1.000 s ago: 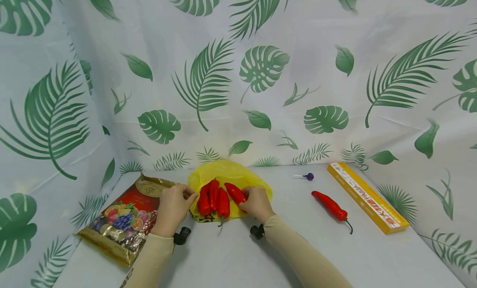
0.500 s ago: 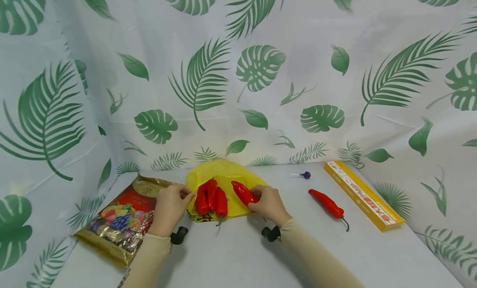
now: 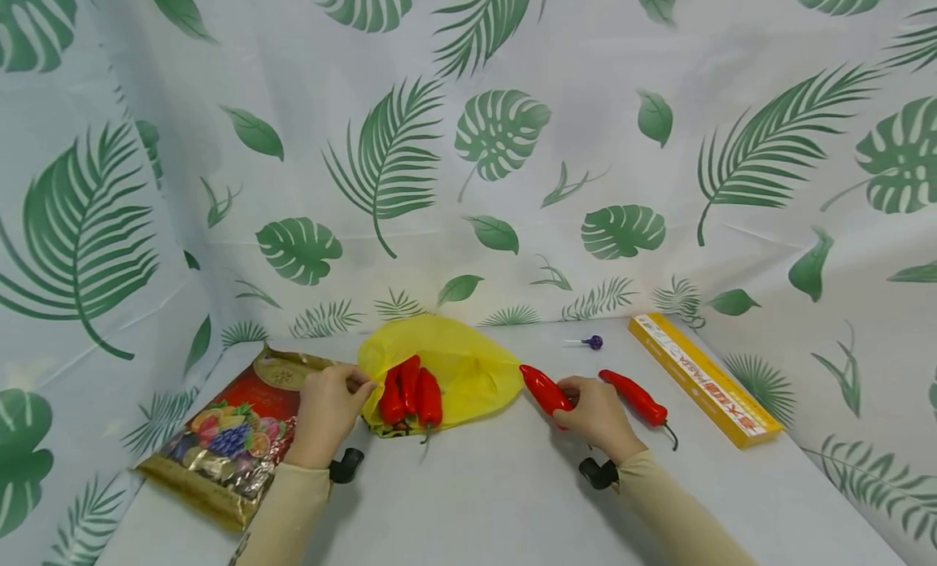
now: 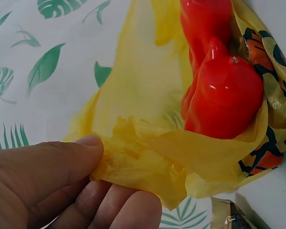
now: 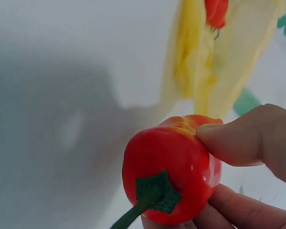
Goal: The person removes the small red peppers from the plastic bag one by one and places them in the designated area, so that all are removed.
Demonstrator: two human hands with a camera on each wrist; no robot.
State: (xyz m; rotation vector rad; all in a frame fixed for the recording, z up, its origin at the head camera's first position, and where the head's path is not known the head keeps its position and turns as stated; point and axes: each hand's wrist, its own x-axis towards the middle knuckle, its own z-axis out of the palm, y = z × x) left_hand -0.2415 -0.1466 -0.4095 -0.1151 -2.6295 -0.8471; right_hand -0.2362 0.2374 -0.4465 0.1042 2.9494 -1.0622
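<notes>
A yellow plastic bag [image 3: 461, 369] lies open on the table with several red peppers [image 3: 408, 394] inside. My left hand [image 3: 331, 410] pinches the bag's left edge [image 4: 133, 152] between thumb and fingers. My right hand [image 3: 596, 415] grips a red pepper [image 3: 545, 389] by its stem end [image 5: 174, 179], just right of the bag and outside it. Another red pepper [image 3: 635, 397] lies on the table right behind that hand.
A red and gold snack bag [image 3: 234, 432] lies at the left. A long yellow box [image 3: 695, 377] lies at the right, near the leaf-print backdrop. A small purple lollipop [image 3: 591, 341] sits behind the peppers.
My right hand has drawn one red pepper out of the yellow bag and carried it rightward, close to the loose pepper. The left hand stays on the bag's edge.
</notes>
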